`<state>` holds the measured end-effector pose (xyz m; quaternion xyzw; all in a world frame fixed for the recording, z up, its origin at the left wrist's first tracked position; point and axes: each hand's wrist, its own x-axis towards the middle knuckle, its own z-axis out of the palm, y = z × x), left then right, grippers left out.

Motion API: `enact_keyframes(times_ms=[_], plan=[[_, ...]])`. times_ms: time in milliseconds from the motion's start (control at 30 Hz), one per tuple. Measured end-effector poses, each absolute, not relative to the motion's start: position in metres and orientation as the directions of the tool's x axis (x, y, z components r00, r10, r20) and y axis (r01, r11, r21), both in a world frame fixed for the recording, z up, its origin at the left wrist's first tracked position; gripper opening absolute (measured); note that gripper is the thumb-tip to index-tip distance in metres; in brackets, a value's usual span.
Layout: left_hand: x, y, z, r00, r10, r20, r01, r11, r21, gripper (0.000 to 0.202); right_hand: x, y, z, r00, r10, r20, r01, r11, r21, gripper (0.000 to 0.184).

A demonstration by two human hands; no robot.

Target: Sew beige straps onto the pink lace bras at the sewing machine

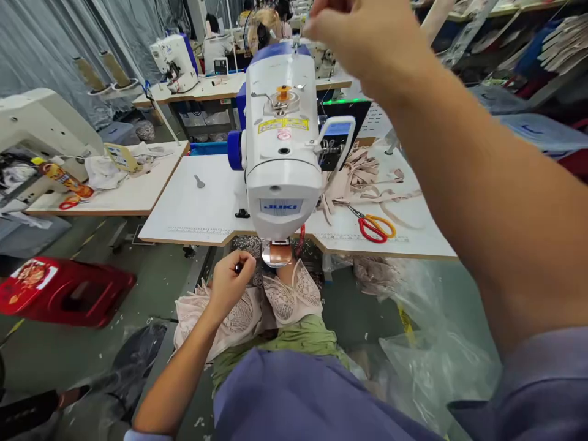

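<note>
A white JUKI sewing machine [283, 177] stands straight ahead of me. My right hand [353, 30] is raised above its far end, fingers pinched together and partly cut off by the top edge; anything in them is hidden. Low in front of the table edge, my left hand [233, 278] is closed, with a small dark thing showing between thumb and fingers, too small to name. Beneath it, a beige lace bra [294, 294] lies across my lap. An orange bobbin [283, 93] sits on top of the machine.
Scissors with red and orange handles [374, 228] lie on the white sewing table [202, 202], beside beige fabric strips [358, 174]. Left are another sewing machine [50, 128], a drink bottle [62, 177] and a red plastic container [64, 294] on the floor. Clear plastic bags [432, 361] lie right.
</note>
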<state>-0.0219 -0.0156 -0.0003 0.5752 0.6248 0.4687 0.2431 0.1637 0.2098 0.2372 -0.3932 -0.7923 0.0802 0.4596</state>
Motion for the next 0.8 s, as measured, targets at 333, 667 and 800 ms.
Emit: enact_keyframes(times_ms=[333,667,800], plan=[[-0.018,-0.013,-0.007,-0.128,0.948,0.291,0.547,-0.177,0.818,0.023,0.116,0.21,0.265,-0.586,0.75,0.306,0.522,0.639,-0.565,0.024],[-0.017,-0.028,-0.008,-0.106,0.916,0.388,0.651,-0.231,0.723,0.017,0.174,0.161,0.214,-0.137,0.643,0.754,0.153,0.766,-0.625,0.049],[-0.011,-0.04,-0.02,-0.025,0.861,0.509,0.748,-0.321,0.58,0.021,0.218,0.07,0.073,0.055,0.744,0.666,-0.2,0.662,-0.723,0.028]])
